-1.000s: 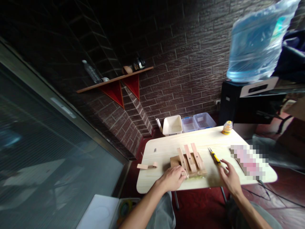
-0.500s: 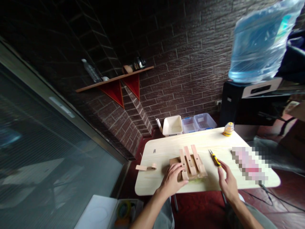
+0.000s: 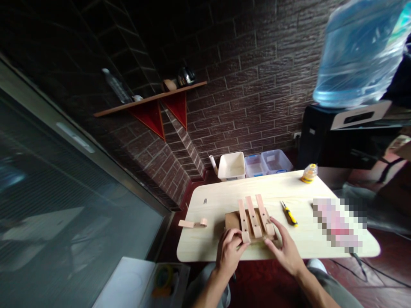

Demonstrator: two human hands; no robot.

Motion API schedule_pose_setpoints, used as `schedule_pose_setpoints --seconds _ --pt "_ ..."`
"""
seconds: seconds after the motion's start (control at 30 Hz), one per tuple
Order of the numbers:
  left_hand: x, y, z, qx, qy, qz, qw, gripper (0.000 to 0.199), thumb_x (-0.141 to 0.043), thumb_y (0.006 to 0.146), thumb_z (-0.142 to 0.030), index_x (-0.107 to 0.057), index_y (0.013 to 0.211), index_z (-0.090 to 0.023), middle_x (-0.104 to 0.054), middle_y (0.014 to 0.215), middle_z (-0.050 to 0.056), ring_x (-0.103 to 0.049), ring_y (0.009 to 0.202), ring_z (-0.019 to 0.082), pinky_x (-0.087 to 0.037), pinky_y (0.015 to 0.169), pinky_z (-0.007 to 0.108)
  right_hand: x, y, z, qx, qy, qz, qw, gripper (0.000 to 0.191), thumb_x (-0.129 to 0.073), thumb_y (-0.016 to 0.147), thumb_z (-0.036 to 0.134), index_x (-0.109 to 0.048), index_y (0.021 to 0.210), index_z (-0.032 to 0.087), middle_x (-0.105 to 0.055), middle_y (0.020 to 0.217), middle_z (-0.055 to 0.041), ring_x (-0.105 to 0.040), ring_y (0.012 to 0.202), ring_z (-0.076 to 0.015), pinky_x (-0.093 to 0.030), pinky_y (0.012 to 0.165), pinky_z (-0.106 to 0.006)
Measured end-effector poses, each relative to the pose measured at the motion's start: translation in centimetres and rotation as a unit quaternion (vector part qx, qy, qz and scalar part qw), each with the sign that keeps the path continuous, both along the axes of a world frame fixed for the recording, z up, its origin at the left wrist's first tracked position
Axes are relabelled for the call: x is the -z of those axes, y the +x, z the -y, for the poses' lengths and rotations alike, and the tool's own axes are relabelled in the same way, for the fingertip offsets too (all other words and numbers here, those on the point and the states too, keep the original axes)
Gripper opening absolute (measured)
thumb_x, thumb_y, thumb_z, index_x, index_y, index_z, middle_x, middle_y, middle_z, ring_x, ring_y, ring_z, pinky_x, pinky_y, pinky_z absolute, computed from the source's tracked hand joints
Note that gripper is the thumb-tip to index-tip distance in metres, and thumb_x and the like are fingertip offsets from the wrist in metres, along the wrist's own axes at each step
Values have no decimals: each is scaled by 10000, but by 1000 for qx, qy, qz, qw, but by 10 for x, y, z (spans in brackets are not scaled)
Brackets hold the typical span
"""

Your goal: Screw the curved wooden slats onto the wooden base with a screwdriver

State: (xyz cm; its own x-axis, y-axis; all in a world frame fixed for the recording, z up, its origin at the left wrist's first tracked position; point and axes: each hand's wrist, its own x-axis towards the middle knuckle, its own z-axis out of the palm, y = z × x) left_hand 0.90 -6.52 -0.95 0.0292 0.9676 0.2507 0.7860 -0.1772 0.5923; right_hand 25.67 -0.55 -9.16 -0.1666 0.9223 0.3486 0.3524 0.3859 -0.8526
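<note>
Pinching a flat wooden strip [image 3: 243,212] with the left hand [image 3: 228,251], holding the right hand [image 3: 287,251] spread at a brown block [image 3: 231,220] — cannot read the green label [image 3: 401,28] on the water jug [image 3: 359,57].

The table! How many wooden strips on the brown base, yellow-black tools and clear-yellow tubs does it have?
Long pale wooden strips on the brown base: 3
Slim yellow-black tool: 1
Clear-yellow round tub: 1
Total: 5

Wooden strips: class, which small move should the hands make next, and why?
Probably steady the wooden strips between both hands: the left hand is at the row's near-left corner, the right hand at its near-right, and the yellow screwdriver lies apart, in neither hand.
</note>
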Motion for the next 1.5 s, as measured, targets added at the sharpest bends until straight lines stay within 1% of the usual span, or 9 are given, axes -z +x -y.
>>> schedule_pose_setpoints --seconds 0.13,0.3,0.4,0.57,0.7,0.9,1.07,1.17,1.5 --pt "2 -1 2 -22 13 5 1000 120 -836 866 -355 -817 969 -297 -715 1325 93 -645 1297 365 -531 1157 592 -2 -8 -3 -15 7 9 1000 692 -743 919 521 -533 1539 295 -526 1626 -131 -508 1514 -368 -437 1248 -581" --pt "7 -18 7 -41 16 61 997 760 -923 729 -297 -621 1426 -286 -508 1628 133 -474 1527 390 -424 1270 610 -1 -10 -14 -11 15 2 1000 683 -726 936 518 -513 1544 294 -531 1620 -125 -522 1501 -365 -437 1255 -579" --pt "6 -32 7 -51 -6 115 992 865 -880 787 -347 -483 1553 -271 -384 1714 164 -372 1602 379 -347 1311 607 4 -6 -27 10 20 -8 1000 672 -690 961 524 -482 1554 286 -551 1597 -125 -558 1460 -371 -442 1249 -609" --pt "0 -41 -14 -87 -58 234 967 727 -726 926 -547 -483 1539 -243 -458 1668 176 -405 1589 346 -287 1335 593 8 2 -28 85 20 -14 996 531 -576 1028 478 -495 1516 285 -626 1448 -166 -681 1220 -387 -626 999 -634" --pt "-6 -37 -53 -79 -74 281 954 561 -590 1000 -611 -604 1402 -218 -601 1543 182 -567 1467 323 -429 1257 545 2 -4 4 112 34 -5 993 530 -598 1015 453 -470 1507 304 -633 1360 -181 -679 1149 -393 -666 873 -620" --pt "-13 -25 -92 6 -120 331 936 483 -644 973 -606 -714 1215 -194 -781 1279 146 -748 1201 281 -596 1079 424 -14 -28 30 32 41 36 998 652 -730 941 431 -482 1540 361 -571 1510 -123 -601 1374 -412 -563 1123 -658" --pt "-6 -26 -86 -5 -134 324 937 420 -769 898 -554 -760 1113 -194 -808 1198 121 -752 1163 301 -577 1095 449 -25 -32 4 23 17 42 999 649 -661 991 422 -429 1586 309 -498 1623 -144 -514 1490 -407 -498 1193 -652" --pt "5 -25 -81 -38 -126 330 935 454 -750 904 -577 -760 1131 -184 -805 1205 132 -744 1189 318 -559 1122 467 -35 -30 -22 -7 1 42 999 626 -625 1017 418 -424 1595 291 -543 1607 -140 -608 1411 -349 -570 1140 -561" --pt "35 -3 -110 -146 -84 386 907 656 -655 938 -682 -669 1334 -158 -733 1383 178 -688 1323 348 -551 1147 443 -50 -44 -102 -27 8 44 999 315 -618 1018 362 -681 1306 252 -690 1448 -110 -703 1265 -287 -597 1081 -462"
